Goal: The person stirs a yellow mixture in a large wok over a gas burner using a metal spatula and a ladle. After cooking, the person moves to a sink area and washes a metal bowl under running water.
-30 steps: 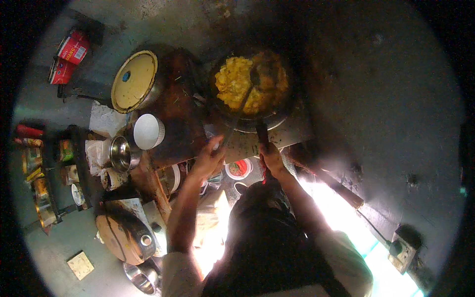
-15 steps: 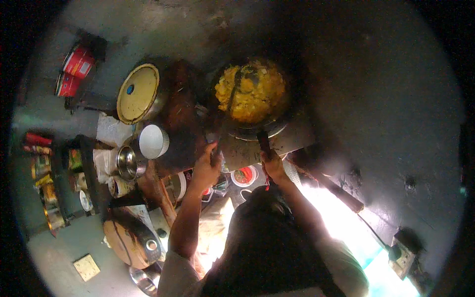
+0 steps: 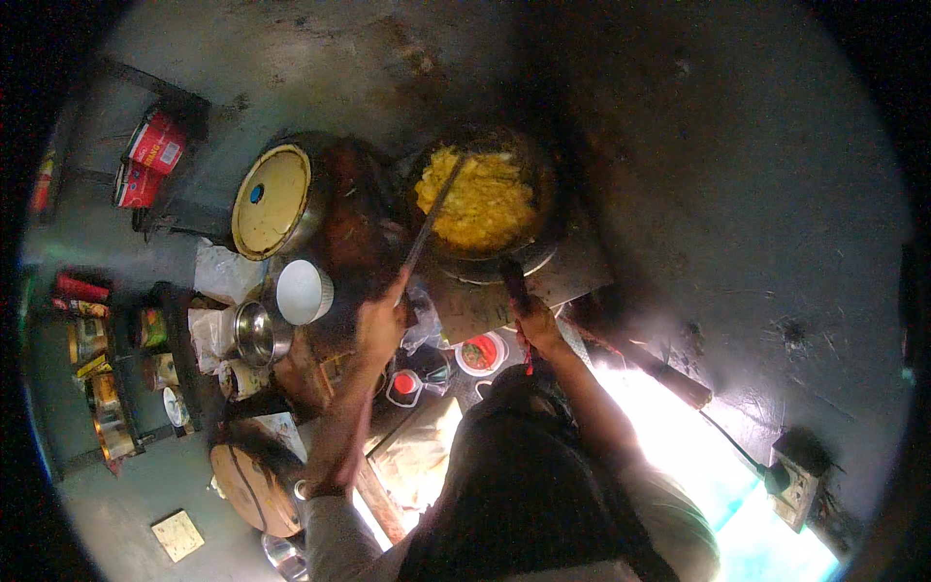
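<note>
A dark pan (image 3: 545, 194) holds lumpy yellow food (image 3: 480, 209) that looks like egg. Its dark handle (image 3: 514, 277) points toward me, and my right hand (image 3: 536, 326) is closed around the end of it. My left hand (image 3: 381, 325) grips a long, thin cooking utensil (image 3: 433, 215), whose shaft slants up and right over the pan's left rim. The utensil's far end meets the food near the upper part of the pan; its shape cannot be made out. Some fingers of both hands are hidden from above.
Left of the pan are a large pot with a cream lid (image 3: 272, 202), a white bowl (image 3: 304, 292) and a steel bowl (image 3: 260, 335). A white container with red contents (image 3: 481, 353) stands below the counter's edge. Shelves (image 3: 136, 388) line the left; a socket box (image 3: 797, 482) is at lower right.
My left hand has moved left and a little nearer me, with the utensil's shaft shifting the same way. The food looks paler and folded on its right side. My right hand stays on the handle.
</note>
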`<state>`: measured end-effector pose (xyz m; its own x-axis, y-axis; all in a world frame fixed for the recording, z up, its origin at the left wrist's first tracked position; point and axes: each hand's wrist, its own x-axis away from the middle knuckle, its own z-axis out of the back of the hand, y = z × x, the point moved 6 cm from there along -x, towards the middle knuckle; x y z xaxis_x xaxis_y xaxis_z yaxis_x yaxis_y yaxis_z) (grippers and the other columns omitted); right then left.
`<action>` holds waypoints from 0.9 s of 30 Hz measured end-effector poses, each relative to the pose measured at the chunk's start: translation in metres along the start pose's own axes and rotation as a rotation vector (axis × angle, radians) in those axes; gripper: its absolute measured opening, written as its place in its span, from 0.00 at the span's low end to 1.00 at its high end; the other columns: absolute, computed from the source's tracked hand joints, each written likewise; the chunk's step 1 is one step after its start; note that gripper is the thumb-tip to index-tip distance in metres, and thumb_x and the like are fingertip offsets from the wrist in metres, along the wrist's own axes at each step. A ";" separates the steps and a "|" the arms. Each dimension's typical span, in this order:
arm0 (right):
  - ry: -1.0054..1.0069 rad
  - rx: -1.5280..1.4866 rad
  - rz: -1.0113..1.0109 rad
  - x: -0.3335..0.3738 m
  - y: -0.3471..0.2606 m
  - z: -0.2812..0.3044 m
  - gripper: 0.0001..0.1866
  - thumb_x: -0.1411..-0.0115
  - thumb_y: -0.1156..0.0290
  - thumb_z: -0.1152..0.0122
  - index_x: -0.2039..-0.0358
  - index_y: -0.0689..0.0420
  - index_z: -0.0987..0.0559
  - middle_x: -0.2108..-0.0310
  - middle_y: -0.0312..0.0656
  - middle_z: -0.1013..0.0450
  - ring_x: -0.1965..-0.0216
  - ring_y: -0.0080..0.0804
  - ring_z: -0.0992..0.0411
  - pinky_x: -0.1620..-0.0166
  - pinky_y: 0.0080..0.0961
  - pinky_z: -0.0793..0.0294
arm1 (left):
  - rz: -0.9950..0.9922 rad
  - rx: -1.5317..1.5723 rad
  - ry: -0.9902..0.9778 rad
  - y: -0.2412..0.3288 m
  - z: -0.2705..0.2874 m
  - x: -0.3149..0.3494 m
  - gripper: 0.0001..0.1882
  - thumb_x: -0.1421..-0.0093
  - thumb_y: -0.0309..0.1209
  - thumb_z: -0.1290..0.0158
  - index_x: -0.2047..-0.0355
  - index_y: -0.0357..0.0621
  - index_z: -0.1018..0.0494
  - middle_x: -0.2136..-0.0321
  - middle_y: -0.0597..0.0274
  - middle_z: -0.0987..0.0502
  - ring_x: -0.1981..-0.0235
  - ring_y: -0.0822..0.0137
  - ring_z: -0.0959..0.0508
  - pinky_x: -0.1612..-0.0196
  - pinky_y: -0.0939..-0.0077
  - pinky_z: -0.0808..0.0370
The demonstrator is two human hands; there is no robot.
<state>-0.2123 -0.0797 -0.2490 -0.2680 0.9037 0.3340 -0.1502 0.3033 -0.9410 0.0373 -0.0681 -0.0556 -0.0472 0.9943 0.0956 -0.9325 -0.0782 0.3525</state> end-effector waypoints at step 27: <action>-0.087 -0.969 0.037 -0.015 0.260 0.040 0.21 0.43 0.54 0.55 0.59 0.60 0.30 0.68 0.43 0.29 0.69 0.35 0.30 0.63 0.33 0.29 | -0.024 0.105 0.162 0.031 -0.109 0.032 0.38 0.53 0.19 0.56 0.41 0.51 0.53 0.64 0.37 0.31 0.77 0.46 0.27 0.75 0.57 0.28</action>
<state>-0.2857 -0.0260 -0.4964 -0.3316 0.9040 0.2697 0.6977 0.4274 -0.5749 -0.0321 -0.0306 -0.1432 -0.0900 0.9940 -0.0621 -0.8921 -0.0527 0.4487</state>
